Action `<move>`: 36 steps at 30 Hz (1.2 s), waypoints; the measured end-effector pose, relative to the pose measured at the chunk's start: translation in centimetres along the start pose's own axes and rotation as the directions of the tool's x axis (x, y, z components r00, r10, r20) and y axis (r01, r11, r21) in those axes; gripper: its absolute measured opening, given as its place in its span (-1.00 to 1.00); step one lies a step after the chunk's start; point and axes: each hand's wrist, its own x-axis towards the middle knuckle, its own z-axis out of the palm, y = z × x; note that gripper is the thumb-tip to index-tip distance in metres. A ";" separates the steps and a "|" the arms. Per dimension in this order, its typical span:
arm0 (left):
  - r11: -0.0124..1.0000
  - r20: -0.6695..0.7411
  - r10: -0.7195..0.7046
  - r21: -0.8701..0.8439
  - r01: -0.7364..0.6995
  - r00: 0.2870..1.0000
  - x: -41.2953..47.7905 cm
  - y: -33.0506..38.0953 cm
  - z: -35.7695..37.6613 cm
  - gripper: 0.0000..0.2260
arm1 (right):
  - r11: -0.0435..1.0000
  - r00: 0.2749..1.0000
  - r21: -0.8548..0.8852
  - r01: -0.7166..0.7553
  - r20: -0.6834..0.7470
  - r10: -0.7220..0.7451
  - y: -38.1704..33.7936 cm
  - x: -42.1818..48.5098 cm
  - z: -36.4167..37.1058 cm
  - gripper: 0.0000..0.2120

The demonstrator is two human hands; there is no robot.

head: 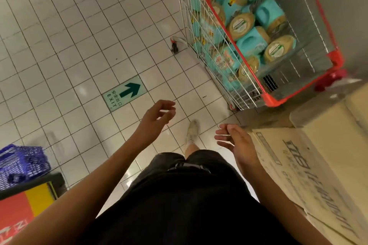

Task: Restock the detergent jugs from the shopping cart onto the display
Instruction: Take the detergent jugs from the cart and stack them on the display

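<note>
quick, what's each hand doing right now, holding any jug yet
Left hand: open, fingers loosely curled, holding nothing.
Right hand: open, fingers spread, holding nothing.
The detergent jugs are all in the shopping cart.

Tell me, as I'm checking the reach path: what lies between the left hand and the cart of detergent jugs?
Head view: only bare floor tiles between left hand and shopping cart.
</note>
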 end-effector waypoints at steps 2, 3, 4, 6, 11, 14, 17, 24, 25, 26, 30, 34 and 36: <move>0.999 -0.032 -0.049 -0.023 0.049 0.998 2.1 0.9 -0.9 -0.71 | 1.000 1.000 -0.024 0.008 0.028 -0.007 -2.5 3.1 0.9 -0.69; 0.997 -0.042 -0.065 -0.035 0.063 0.997 3.0 1.3 -1.3 -0.73 | 0.999 0.999 -0.030 0.020 0.045 -0.019 -3.7 4.3 1.4 -0.69; 0.996 -0.053 -0.076 -0.045 0.073 0.996 4.0 1.7 -1.7 -0.74 | 0.999 0.997 -0.028 0.036 0.068 -0.034 -5.2 5.7 1.8 -0.69; 0.995 -0.069 -0.087 -0.050 0.084 0.994 5.9 2.6 -2.6 -0.72 | 0.996 0.990 -0.008 0.084 0.117 -0.083 -8.3 8.2 2.9 -0.68; 0.996 -0.083 -0.083 -0.047 0.079 0.993 11.0 4.7 -5.6 -0.62 | 0.991 0.975 0.025 0.130 0.178 -0.133 -14.6 13.9 5.5 -0.69; 0.995 -0.071 -0.088 -0.045 0.085 0.994 14.9 6.0 -7.8 -0.64 | 0.991 0.977 0.022 0.130 0.168 -0.132 -17.6 17.4 7.0 -0.70; 0.995 -0.045 -0.093 -0.043 0.091 0.995 19.7 7.4 -10.1 -0.69 | 0.992 0.984 0.035 0.121 0.129 -0.125 -20.2 20.9 8.8 -0.64; 0.999 0.094 -0.046 0.025 0.044 0.995 32.4 12.3 -13.9 -0.80 | 0.988 0.994 0.113 0.103 -0.033 -0.100 -24.8 26.9 12.0 -0.67; 0.999 0.127 -0.034 0.039 0.030 0.991 34.2 13.3 -14.1 -0.80 | 0.987 0.994 0.126 0.102 -0.056 -0.096 -25.4 27.5 12.2 -0.65; 0.999 0.165 -0.020 0.051 0.012 0.986 36.0 14.3 -14.1 -0.81 | 0.986 0.993 0.133 0.097 -0.082 -0.087 -25.9 28.0 12.3 -0.62; 0.995 0.287 0.043 0.076 -0.067 0.957 42.1 18.5 -13.4 -0.77 | 0.982 0.984 0.178 0.059 -0.175 -0.027 -26.9 29.1 11.7 -0.64; 0.986 0.371 0.100 0.089 -0.142 0.923 47.4 21.7 -11.1 -0.76 | 0.969 0.966 0.242 0.036 -0.256 0.028 -27.6 30.5 9.9 -0.70; 0.984 0.400 0.103 0.095 -0.154 0.910 49.6 22.7 -9.4 -0.76 | 0.966 0.959 0.256 0.030 -0.281 0.044 -28.2 31.7 8.8 -0.71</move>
